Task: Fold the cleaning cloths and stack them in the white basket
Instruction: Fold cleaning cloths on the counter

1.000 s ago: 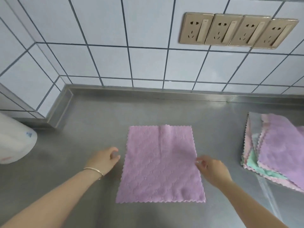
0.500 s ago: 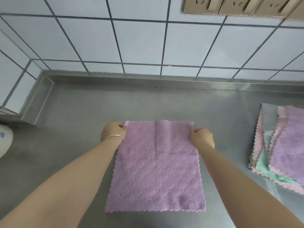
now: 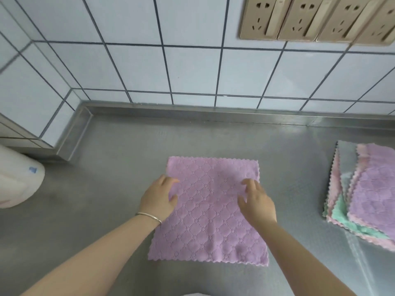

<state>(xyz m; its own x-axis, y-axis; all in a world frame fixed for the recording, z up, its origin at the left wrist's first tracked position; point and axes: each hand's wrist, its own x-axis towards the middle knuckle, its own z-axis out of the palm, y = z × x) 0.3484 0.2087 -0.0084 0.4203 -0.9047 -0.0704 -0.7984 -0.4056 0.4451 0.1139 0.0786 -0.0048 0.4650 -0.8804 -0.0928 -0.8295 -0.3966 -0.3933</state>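
Hands (image 3: 208,199) over purple cloth (image 3: 210,229); cloth pile (image 3: 367,195) right, white container (image 3: 18,178) left

bare forearms, no sleeves; a thin silver bangle (image 3: 149,217) on the left wrist

A kitchen: a stainless-steel worktop (image 3: 128,210) with an upturned back edge, white wall tiles (image 3: 192,69), and a row of sockets (image 3: 316,18).
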